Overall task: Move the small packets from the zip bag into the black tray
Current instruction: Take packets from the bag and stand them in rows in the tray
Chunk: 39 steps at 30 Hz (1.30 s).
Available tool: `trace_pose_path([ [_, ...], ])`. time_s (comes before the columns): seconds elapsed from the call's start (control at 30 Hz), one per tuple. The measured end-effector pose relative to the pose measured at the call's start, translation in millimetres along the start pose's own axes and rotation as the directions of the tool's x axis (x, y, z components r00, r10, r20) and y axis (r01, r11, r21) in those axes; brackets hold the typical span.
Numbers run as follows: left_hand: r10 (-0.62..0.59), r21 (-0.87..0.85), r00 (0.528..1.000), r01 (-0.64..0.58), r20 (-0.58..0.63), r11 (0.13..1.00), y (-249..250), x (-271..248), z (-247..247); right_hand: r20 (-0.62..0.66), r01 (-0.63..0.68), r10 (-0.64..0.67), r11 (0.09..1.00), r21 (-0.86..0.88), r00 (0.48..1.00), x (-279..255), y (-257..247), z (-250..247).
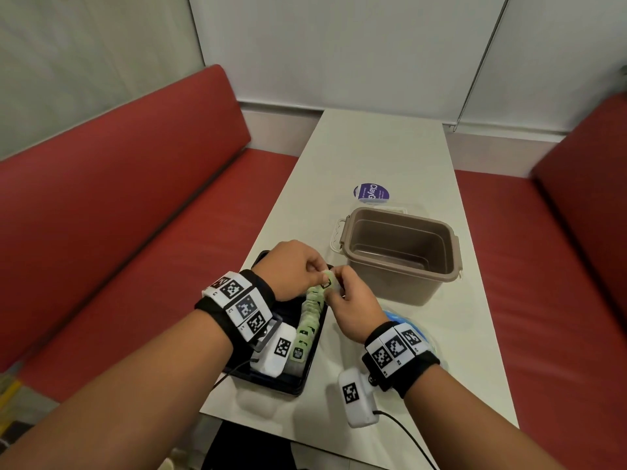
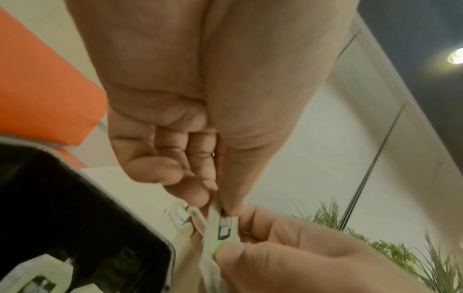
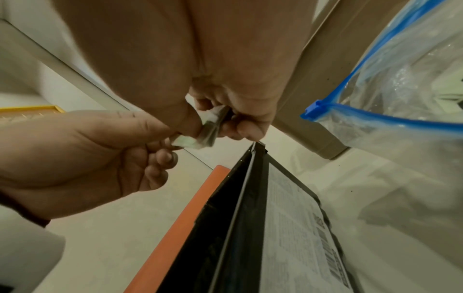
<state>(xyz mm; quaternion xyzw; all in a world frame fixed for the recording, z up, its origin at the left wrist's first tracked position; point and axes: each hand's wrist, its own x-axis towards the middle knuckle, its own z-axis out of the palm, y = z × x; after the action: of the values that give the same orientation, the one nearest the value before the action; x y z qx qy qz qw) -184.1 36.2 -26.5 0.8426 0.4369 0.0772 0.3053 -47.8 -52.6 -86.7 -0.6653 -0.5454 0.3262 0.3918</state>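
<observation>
Both hands meet over the far right corner of the black tray [image 1: 271, 379] and pinch one small pale green packet [image 1: 326, 282] between them. My left hand [image 1: 320, 271] pinches the packet [image 2: 226, 228] with thumb and fingertips from the left. My right hand [image 1: 334, 287] grips it from the right. In the right wrist view the packet [image 3: 210, 128] looks crumpled between the two hands. A row of several green packets [image 1: 307, 325] lies along the tray's right side. The zip bag [image 3: 400, 89], clear with a blue seal, lies on the table right of the tray, partly under my right wrist.
An open tan plastic bin [image 1: 400, 252] stands just beyond the hands on the white table [image 1: 380, 147]. A purple round lid [image 1: 371, 193] lies behind it. Red bench seats [image 1: 118, 215] flank the table. Wrist camera units and cables hang below both wrists.
</observation>
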Motion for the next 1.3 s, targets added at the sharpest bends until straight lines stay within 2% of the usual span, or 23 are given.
trace_pose_path([
  [0.13,0.023,0.079,0.999,-0.021,-0.033,0.997,1,-3,-7,-0.021,0.013,-0.012,1.000,0.006,1.000,-3,5,-4],
  [0.3,0.077,0.149,0.995,-0.085,0.061,0.985,2,-13,-13,-0.016,-0.040,0.043,0.989,0.140,0.999,-7,14,-6],
  [0.47,0.048,0.344,0.994,-0.080,0.103,0.936,-4,-25,-11,0.052,-0.164,0.164,0.986,-0.007,0.985,-13,29,3],
  [0.57,-0.014,0.452,0.980,-0.079,0.198,0.889,-11,-32,0,0.129,-0.256,0.252,0.967,0.014,0.959,-17,30,9],
  [0.73,-0.112,0.526,0.905,-0.134,0.409,0.840,-14,-32,18,0.216,-0.372,0.324,0.896,0.244,0.921,-14,25,16],
  [0.83,-0.163,0.587,0.832,-0.223,0.531,0.778,-11,-26,29,0.246,-0.393,0.328,0.870,0.296,0.912,-11,26,16],
  [1.0,-0.233,0.655,0.726,-0.372,0.647,0.658,0,-16,45,0.262,-0.416,0.337,0.835,0.361,0.904,-6,31,17],
  [1.2,-0.300,0.707,0.699,-0.410,0.649,0.576,8,-4,61,0.270,-0.419,0.334,0.821,0.387,0.903,-5,35,17],
  [1.3,-0.293,0.683,0.666,-0.451,0.686,0.575,7,-1,65,0.267,-0.418,0.334,0.823,0.386,0.904,-5,36,17],
])
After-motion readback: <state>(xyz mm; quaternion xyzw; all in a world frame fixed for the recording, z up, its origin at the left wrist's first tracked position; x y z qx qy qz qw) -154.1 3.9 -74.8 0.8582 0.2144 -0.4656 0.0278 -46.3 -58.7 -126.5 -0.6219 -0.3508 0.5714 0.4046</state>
